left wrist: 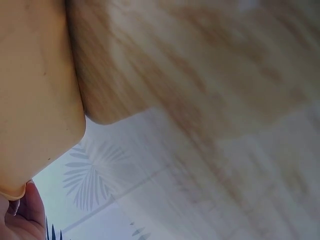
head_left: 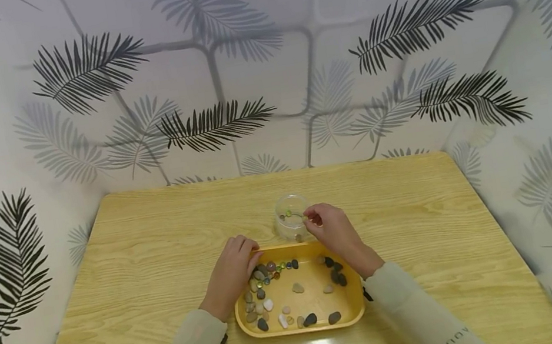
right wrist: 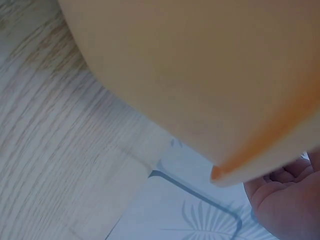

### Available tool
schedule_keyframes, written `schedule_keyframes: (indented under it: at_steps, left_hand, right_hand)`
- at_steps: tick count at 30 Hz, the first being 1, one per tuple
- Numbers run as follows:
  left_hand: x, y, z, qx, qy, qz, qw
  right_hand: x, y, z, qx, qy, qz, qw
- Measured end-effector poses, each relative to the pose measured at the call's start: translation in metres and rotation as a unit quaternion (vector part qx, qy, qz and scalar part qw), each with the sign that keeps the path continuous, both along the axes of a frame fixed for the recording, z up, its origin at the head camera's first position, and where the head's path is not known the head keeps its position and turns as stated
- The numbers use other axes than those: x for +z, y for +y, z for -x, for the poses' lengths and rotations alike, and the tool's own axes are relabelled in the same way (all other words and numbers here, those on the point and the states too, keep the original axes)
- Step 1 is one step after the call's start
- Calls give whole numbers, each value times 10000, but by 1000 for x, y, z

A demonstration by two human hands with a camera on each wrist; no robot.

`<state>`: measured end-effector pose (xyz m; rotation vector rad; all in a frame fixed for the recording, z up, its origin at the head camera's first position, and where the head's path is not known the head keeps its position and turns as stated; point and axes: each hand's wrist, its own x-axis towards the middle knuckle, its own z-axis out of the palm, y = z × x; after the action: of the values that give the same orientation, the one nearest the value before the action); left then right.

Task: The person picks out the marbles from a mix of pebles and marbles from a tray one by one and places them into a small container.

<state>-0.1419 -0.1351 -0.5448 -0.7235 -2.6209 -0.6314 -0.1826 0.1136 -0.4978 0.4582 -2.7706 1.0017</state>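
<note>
My left hand (head_left: 233, 269) holds the back-left rim of a yellow tray (head_left: 305, 329); the left wrist view shows its fingers (left wrist: 34, 202) at that rim. Stones and small glass beads lie in the tray, most of them along its left side. Behind it stands a round clear jar (head_left: 291, 231) with a green bead (head_left: 289, 213) and a brownish piece (head_left: 283, 217) inside. My right hand (head_left: 335, 231) is at the jar's right rim, thumb and fingertips pinching a small yellowish bead, mostly hidden. In the right wrist view the hand (right wrist: 287, 205) shows beyond the tray's edge.
A wooden table (head_left: 156, 231) bears the tray and jar. A small stone (head_left: 299, 238) shows at the jar's base. Dark stones (head_left: 337, 276) lie on the tray's right side, under my right wrist. Leaf-patterned cloth (head_left: 251, 80) hangs behind the table and at both sides.
</note>
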Motion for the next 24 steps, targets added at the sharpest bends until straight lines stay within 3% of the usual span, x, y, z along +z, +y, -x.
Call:
schedule_keyframes:
  at_steps: [14,24]
  left_hand:
    - [-2,0,0,-59,-22,-103,9999]
    - [-1,-1,0,-34,-40,-119,9999]
  right_hand:
    - [-5,-3,5,15,-74,-410,9991]
    - [-4,-2,5,132,-146,-308,9993]
